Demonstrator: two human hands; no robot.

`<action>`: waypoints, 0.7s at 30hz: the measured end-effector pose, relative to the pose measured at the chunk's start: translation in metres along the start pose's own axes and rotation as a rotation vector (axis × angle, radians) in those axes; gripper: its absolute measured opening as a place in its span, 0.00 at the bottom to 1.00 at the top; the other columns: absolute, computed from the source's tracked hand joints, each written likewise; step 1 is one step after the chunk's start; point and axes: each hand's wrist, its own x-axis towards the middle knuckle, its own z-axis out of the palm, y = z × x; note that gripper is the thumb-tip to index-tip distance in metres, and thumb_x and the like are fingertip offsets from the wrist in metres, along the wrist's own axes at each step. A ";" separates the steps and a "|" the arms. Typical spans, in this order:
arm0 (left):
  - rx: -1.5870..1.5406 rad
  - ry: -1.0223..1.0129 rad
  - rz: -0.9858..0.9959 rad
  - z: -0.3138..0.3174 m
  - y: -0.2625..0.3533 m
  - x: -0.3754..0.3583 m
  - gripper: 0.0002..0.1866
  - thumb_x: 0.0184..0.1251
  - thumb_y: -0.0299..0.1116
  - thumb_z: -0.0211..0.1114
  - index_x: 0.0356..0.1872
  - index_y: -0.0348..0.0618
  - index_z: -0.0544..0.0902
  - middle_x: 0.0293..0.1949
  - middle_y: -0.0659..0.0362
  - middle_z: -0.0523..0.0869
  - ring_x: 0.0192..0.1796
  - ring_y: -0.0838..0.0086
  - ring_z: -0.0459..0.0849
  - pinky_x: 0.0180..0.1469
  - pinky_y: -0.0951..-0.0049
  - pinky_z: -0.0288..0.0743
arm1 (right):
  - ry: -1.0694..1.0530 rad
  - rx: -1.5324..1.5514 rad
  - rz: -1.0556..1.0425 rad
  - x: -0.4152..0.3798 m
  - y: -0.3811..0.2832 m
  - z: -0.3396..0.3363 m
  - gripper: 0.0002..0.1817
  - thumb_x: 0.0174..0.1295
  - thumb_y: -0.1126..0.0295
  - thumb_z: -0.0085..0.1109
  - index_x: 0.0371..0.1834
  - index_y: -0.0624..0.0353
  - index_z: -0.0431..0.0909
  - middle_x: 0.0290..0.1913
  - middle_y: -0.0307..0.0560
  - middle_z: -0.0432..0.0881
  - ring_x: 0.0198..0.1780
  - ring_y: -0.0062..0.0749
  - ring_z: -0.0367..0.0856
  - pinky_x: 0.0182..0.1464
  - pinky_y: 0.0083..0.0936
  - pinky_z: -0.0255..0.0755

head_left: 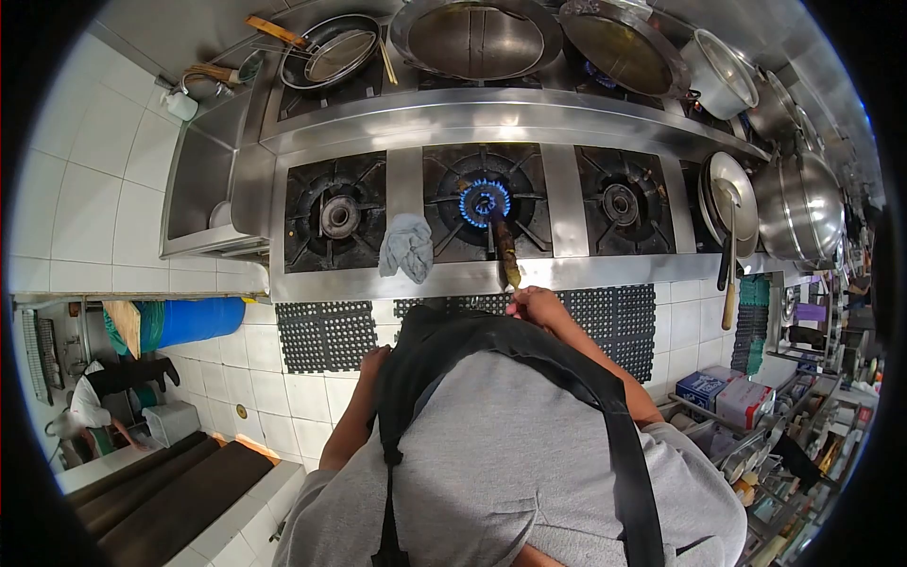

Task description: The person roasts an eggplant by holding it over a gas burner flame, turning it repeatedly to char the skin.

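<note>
A long, charred, stick-shaped thing [505,248], black at its far end and brownish nearer me, reaches over the lit middle burner [485,203]. Blue flames ring its far tip; I cannot make out its exact kind. Its near end has a pale tip, pinched by the fingers of my right hand [537,307] just in front of the stove's steel edge. My left hand [375,361] hangs low beside my dark apron [425,340], mostly hidden, and its fingers do not show clearly. A crumpled grey-blue cloth [407,248] lies on the stove's front edge, left of the flame.
Unlit burners flank the flame, left [339,217] and right [621,204]. Large pans [477,42] stand on the raised back row. A pan and ladle [730,208] lie at the right, beside steel bowls [801,208]. Another person [90,402] is at far left.
</note>
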 end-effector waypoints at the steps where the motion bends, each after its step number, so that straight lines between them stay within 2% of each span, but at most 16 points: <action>1: -0.014 0.009 0.014 0.003 -0.005 0.000 0.13 0.65 0.47 0.58 0.43 0.55 0.81 0.41 0.52 0.86 0.46 0.51 0.85 0.44 0.55 0.79 | -0.005 0.003 -0.006 0.000 0.001 0.000 0.06 0.69 0.69 0.52 0.40 0.61 0.74 0.31 0.45 0.84 0.26 0.27 0.79 0.30 0.24 0.74; 5: -0.090 -0.047 -0.053 0.001 -0.005 0.002 0.15 0.66 0.48 0.57 0.47 0.56 0.83 0.44 0.52 0.86 0.46 0.54 0.85 0.47 0.59 0.78 | -0.024 0.001 -0.020 -0.001 0.001 0.001 0.06 0.68 0.70 0.53 0.39 0.62 0.74 0.32 0.46 0.84 0.27 0.27 0.79 0.32 0.23 0.75; 8: -0.199 -0.016 -0.095 0.010 -0.017 0.004 0.17 0.67 0.50 0.56 0.47 0.56 0.84 0.44 0.51 0.87 0.46 0.56 0.86 0.49 0.61 0.77 | -0.032 0.039 -0.028 0.003 0.005 0.001 0.05 0.68 0.72 0.53 0.39 0.62 0.74 0.32 0.46 0.84 0.27 0.28 0.79 0.32 0.23 0.75; 11: -0.301 -0.049 -0.264 0.001 -0.004 0.004 0.19 0.68 0.52 0.55 0.46 0.53 0.85 0.41 0.51 0.87 0.47 0.57 0.86 0.51 0.63 0.76 | -0.029 0.024 -0.019 0.007 0.007 0.000 0.05 0.67 0.72 0.53 0.39 0.63 0.74 0.32 0.47 0.84 0.28 0.28 0.80 0.33 0.23 0.76; 14: -0.356 -0.004 -0.265 -0.008 0.010 0.000 0.20 0.66 0.53 0.54 0.42 0.49 0.86 0.38 0.50 0.88 0.46 0.57 0.86 0.49 0.62 0.76 | -0.019 0.034 -0.018 0.008 0.008 0.000 0.05 0.67 0.73 0.53 0.40 0.64 0.75 0.32 0.47 0.84 0.28 0.28 0.80 0.33 0.23 0.76; 17: -0.095 0.022 -0.030 -0.004 0.001 0.002 0.22 0.65 0.54 0.55 0.38 0.45 0.85 0.38 0.50 0.87 0.44 0.58 0.86 0.47 0.61 0.76 | -0.017 0.025 -0.026 0.010 0.009 0.000 0.06 0.67 0.73 0.53 0.40 0.65 0.75 0.32 0.48 0.84 0.28 0.29 0.80 0.34 0.23 0.76; 20: -0.125 0.077 0.006 -0.004 0.004 -0.002 0.22 0.65 0.53 0.54 0.36 0.44 0.85 0.37 0.50 0.87 0.43 0.57 0.86 0.45 0.60 0.75 | 0.009 0.039 -0.040 0.008 0.008 0.000 0.07 0.67 0.72 0.53 0.41 0.65 0.76 0.32 0.48 0.84 0.28 0.29 0.79 0.33 0.24 0.76; 21: -0.152 0.048 -0.041 -0.005 0.004 -0.001 0.21 0.65 0.52 0.54 0.37 0.45 0.84 0.37 0.50 0.87 0.43 0.57 0.86 0.45 0.60 0.75 | 0.002 0.042 -0.037 0.004 0.004 0.001 0.07 0.68 0.72 0.52 0.41 0.65 0.76 0.32 0.47 0.84 0.28 0.29 0.79 0.33 0.24 0.76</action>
